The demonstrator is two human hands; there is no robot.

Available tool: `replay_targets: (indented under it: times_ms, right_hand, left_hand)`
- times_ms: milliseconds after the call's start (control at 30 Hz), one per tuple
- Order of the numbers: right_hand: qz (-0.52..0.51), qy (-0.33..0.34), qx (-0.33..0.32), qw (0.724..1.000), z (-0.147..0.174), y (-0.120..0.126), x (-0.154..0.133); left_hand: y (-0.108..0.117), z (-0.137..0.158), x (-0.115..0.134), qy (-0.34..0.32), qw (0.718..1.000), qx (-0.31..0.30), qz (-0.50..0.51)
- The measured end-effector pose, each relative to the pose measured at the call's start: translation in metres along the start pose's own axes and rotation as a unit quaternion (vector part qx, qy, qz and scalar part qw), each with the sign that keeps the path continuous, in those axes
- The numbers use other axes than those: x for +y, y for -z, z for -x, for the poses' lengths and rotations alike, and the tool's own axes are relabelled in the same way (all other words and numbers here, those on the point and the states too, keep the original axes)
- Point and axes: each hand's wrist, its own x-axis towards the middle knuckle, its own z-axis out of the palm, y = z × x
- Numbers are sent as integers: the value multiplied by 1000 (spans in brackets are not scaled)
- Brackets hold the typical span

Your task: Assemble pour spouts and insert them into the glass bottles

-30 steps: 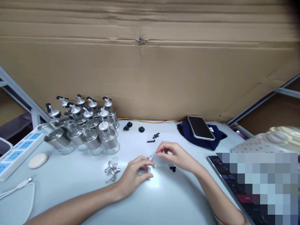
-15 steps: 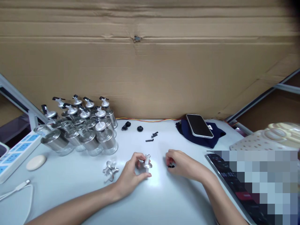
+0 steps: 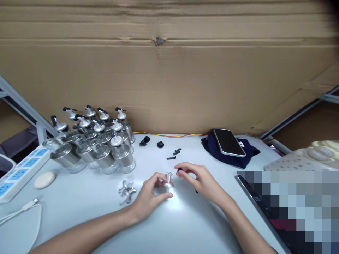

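Note:
My left hand (image 3: pixel 148 195) is closed around a silver pourer spout (image 3: pixel 168 184), kept upright just over the table with its forked tip up. To its right, my right hand (image 3: pixel 203 179) pinches a small black part (image 3: pixel 179 169) between thumb and fingertips, close to the spout's tip but apart from it. The fingers partly hide this part, so its shape is unclear. Under my right hand another black bit (image 3: pixel 196 191) shows on the table. Left of my left hand lies a small pile of silver spouts (image 3: pixel 127 191).
Several glass bottles (image 3: pixel 124 158) with steel bands crowd the back left, many topped with spouts. Black strips (image 3: pixel 171 158) and round black stoppers (image 3: pixel 160 144) lie mid-table. A phone (image 3: pixel 229 142) rests on dark blue cloth (image 3: pixel 235 161). A power strip (image 3: pixel 19 174) lines the left side.
My right hand has lifted from the table and moved left toward the spout, bringing a small black part. My left hand still holds the spout. The view has shifted slightly.

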Motion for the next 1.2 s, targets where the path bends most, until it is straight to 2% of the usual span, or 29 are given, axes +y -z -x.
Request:
replay_targets:
  times_ms: [100,233,433,567,733,833,1033,1200]
  right_hand:
    - [-5,7,30,1000,1,-4,-2]
    - [-73,-34,48,996,3,-8,-1]
    - [-246,-17,-7,969,1,-22,4]
    - [-254,-23,-22,967,-1,-25,8]
    - [-296,-43,6,954,-2,-20,9]
    - [-327,-49,-20,943,-1,-12,6]
    - [-354,-65,-116,926,-1,0,10]
    - [-390,-55,-155,906,-3,-3,16]
  left_hand:
    - [0,0,0,3,1000,6,3]
    - [1,0,0,-2,1000,3,11]
    - [1,-1,-1,-5,1000,2,17]
    - [1,0,-3,-7,1000,-7,22]
    - [1,4,-5,-14,999,-16,29]
    - [1,6,-7,-51,998,-27,15]
    - [2,8,-7,-197,978,-68,-26]
    - [1,10,-8,-223,970,-81,-57]
